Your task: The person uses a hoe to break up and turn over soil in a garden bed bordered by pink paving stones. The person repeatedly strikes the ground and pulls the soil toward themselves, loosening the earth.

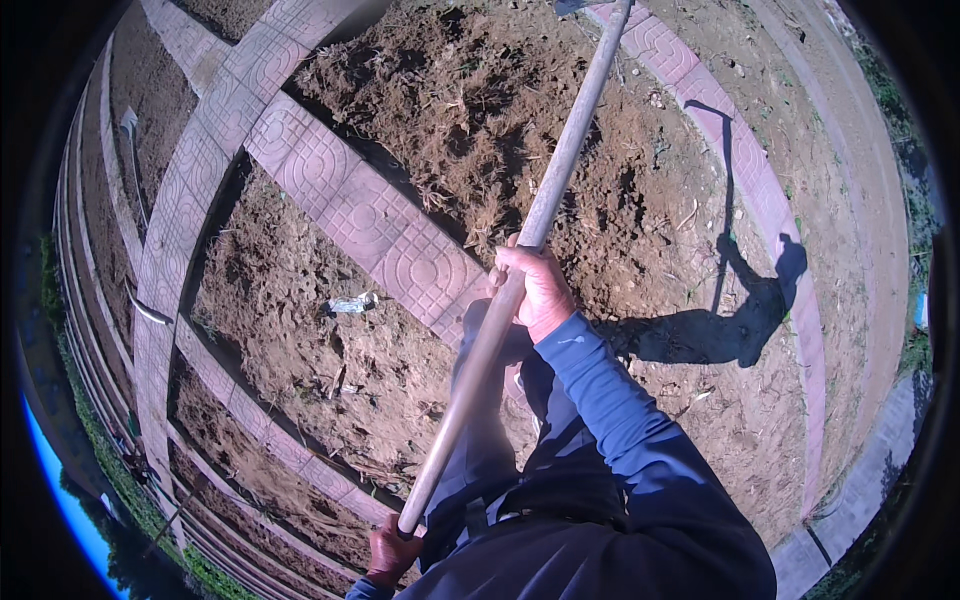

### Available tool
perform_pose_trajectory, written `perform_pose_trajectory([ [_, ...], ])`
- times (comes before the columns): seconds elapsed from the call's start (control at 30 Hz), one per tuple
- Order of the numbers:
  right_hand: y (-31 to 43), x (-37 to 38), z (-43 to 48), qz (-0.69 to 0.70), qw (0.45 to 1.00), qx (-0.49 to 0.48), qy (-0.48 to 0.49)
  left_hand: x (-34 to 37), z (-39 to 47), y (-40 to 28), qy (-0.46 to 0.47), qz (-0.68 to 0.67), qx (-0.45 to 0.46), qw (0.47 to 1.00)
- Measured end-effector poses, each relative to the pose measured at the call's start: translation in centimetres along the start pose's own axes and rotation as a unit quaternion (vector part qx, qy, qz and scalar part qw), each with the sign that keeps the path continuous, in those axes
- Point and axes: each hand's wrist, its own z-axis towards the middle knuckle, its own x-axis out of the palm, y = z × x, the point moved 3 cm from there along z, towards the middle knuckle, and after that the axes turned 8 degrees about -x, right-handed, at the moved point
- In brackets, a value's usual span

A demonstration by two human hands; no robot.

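Note:
A long-handled hoe slants across the view, its pale wooden handle (568, 154) running from the lower left to the upper right. My right hand (538, 289) is wrapped around the middle of the handle. Low in the picture, my left hand (391, 553) grips it at the butt end. Only a bit of the dark metal head (571, 6) shows at the top edge; the rest is out of view. Beyond my right hand lies rough, broken brown soil (480, 127) with clods and dry roots. The hoe's shadow, with its angled head, falls to the right.
Pink patterned paving slabs (375, 214) form narrow paths between soil plots, one ending near my feet. A crumpled wrapper (352, 303) lies on the soil. At left are a shovel (130, 126) and a curved pale object (150, 310). A curved paved edging (739, 142) runs along the right.

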Motion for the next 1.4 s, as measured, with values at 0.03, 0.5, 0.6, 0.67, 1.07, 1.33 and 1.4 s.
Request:
perform_pose_trajectory([
  [0.03,-1.3,0.5,0.4,0.005,1.000,0.011,0.019,-0.1,-0.7,0.8,0.012,0.014,-0.034,0.999],
  [0.5,-21.0,-16.5,-18.0,-0.014,0.909,0.283,-0.306,-2.6,-8.1,8.2,0.219,0.137,-0.199,0.945],
  [0.6,-17.3,-17.6,-17.5,-0.015,0.906,0.231,-0.354,-3.6,-4.0,8.0,0.268,0.169,-0.150,0.936],
  [0.67,-14.1,-19.1,-17.0,-0.014,0.901,0.184,-0.393,-3.7,-0.5,7.8,0.310,0.199,-0.105,0.924],
  [1.07,7.8,-33.3,-24.4,0.052,0.854,-0.216,-0.471,2.7,12.2,-18.3,0.365,0.353,0.237,0.828],
  [1.33,0.2,-40.1,-27.3,0.179,0.816,-0.201,-0.512,10.9,9.5,-25.0,0.392,0.339,0.266,0.813],
  [1.4,-4.8,-40.1,-26.0,0.187,0.824,-0.168,-0.507,9.6,10.7,-23.0,0.383,0.416,0.224,0.794],
])
